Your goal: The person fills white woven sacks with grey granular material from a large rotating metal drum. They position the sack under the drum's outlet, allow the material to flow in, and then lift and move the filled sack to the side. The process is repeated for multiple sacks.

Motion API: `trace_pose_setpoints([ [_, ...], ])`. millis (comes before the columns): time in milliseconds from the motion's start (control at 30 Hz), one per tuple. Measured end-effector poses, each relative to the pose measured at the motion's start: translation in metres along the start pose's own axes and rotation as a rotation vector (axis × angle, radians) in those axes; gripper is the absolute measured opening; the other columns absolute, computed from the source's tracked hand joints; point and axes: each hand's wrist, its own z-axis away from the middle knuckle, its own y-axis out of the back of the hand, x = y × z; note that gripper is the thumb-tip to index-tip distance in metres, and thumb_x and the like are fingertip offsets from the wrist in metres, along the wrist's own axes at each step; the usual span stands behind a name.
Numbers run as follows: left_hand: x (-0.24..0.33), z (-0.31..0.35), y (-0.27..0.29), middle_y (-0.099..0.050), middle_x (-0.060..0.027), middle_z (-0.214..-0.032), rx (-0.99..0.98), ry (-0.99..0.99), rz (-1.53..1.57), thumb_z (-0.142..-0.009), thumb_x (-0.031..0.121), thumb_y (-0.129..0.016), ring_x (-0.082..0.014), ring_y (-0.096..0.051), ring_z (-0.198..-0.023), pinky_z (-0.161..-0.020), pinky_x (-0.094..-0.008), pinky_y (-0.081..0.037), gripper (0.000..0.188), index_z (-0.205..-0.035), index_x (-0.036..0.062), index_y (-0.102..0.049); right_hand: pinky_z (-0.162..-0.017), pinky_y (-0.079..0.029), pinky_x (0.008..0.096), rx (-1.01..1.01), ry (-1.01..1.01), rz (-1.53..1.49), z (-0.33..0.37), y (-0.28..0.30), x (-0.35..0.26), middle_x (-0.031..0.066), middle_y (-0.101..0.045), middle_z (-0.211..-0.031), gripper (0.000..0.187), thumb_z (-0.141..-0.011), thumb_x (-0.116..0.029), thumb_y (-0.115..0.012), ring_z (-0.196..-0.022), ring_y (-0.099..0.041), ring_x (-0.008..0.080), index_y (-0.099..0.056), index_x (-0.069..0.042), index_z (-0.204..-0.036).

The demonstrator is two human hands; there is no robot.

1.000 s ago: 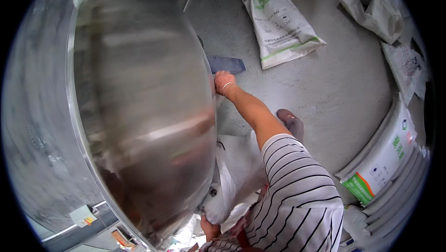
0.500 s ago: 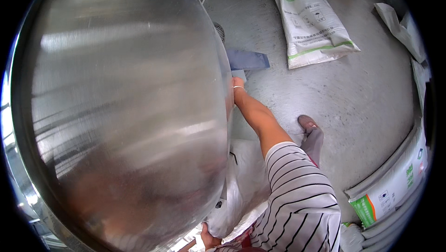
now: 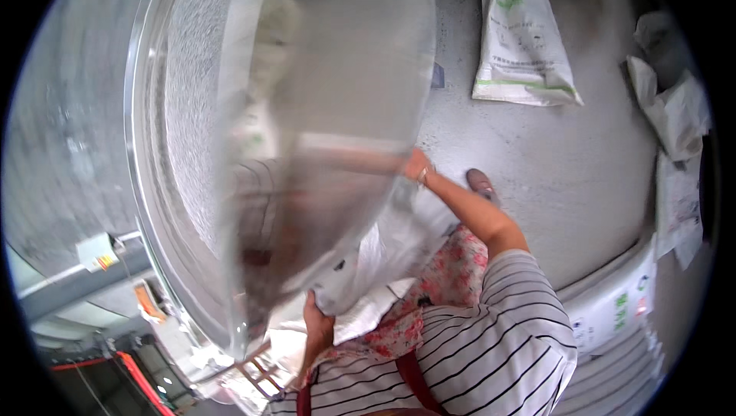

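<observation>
A large round metal lid [image 3: 360,63], shiny and smeared by motion, stands tilted up from a wide round metal vessel [image 3: 133,121]. White grainy material [image 3: 195,71] shows inside the vessel, left of the lid. My right hand [image 3: 418,165] grips the lid's right edge, its fingers mostly hidden behind it; my arm is mirrored in the metal. Low in the middle, my left hand [image 3: 318,322] is closed on a white sack [image 3: 402,228], thumb on top. This sack hangs in front of my flowered apron, below the lid.
A filled white sack [image 3: 525,48] with green print lies on the grey floor at the far right. More white sacks [image 3: 625,301] are stacked along the right side. Beyond the vessel at lower left are a pale box [image 3: 96,251] and a wooden frame [image 3: 264,374].
The lid has swung up and the vessel's white contents have come into view. My right hand has come nearer with the lid's edge. The left hand keeps its hold on the sack.
</observation>
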Motion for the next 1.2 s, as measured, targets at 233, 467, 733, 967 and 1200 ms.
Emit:
trace_pose_setpoints([
  [233, -0.032, -0.03, -0.016, -0.05, -0.0113, -0.115, -0.078, 0.04, 1.378, -0.089, 0.028, -0.042, -0.0264, -0.049, -0.106, -0.091, -0.0439, -0.04, 0.036, -0.116, 0.004, -0.045, -0.082, -0.042, 0.0365, -0.363, -0.152, -0.121, 0.159, -0.006, -0.124, 0.021, -0.056, -0.101, 0.059, -0.067, -0.039, -0.055, -0.091, -0.054, 0.0335, -0.052, 0.005, -0.105],
  [467, -0.081, -0.035, -0.046, -0.053, -0.01, -0.108, 0.186, 0.149, 1.709, -0.083, 0.023, -0.052, -0.0239, -0.05, -0.1, -0.085, -0.0398, -0.039, 0.033, -0.11, 0.0037, -0.05, -0.066, -0.04, 0.0347, -0.447, 0.048, 0.15, 0.162, -0.016, -0.135, 0.0171, -0.053, -0.083, 0.04, -0.07, -0.031, -0.051, -0.073, -0.051, 0.0285, -0.051, 0.004, -0.09],
  [733, -0.091, -0.035, -0.049, -0.057, -0.0102, -0.094, 0.299, 0.413, 1.933, -0.084, 0.023, -0.054, -0.02, -0.055, -0.084, -0.072, -0.0322, -0.044, 0.032, -0.102, -0.0029, -0.053, -0.048, -0.037, 0.0327, -0.344, 0.252, 0.364, 0.172, -0.024, -0.099, 0.0126, -0.049, -0.062, 0.024, -0.074, -0.022, -0.046, -0.051, -0.047, 0.0228, -0.05, 0.002, -0.072],
  [967, -0.135, -0.042, -0.076, -0.057, -0.0085, -0.091, 0.199, 0.46, 2.038, -0.085, 0.029, -0.053, -0.0165, -0.054, -0.078, -0.067, -0.0277, -0.043, 0.037, -0.101, -0.004, -0.054, -0.032, -0.035, 0.0309, -0.146, 0.707, 0.55, 0.172, -0.04, -0.06, 0.0086, -0.045, -0.043, 0.026, -0.077, -0.014, -0.042, -0.032, -0.043, 0.0177, -0.05, 0.0, -0.057],
  [1200, -0.121, -0.026, -0.096, -0.054, -0.0009, -0.076, 0.373, 0.687, 1.893, -0.081, 0.032, -0.058, -0.0104, -0.044, -0.063, -0.057, -0.0265, -0.037, 0.034, -0.096, 0.0012, -0.058, -0.027, -0.032, 0.0285, -0.601, 0.391, 0.921, 0.172, -0.003, -0.087, 0.0055, -0.043, -0.044, 0.021, -0.078, -0.008, -0.041, -0.031, -0.042, 0.0147, -0.049, -0.003, -0.06],
])
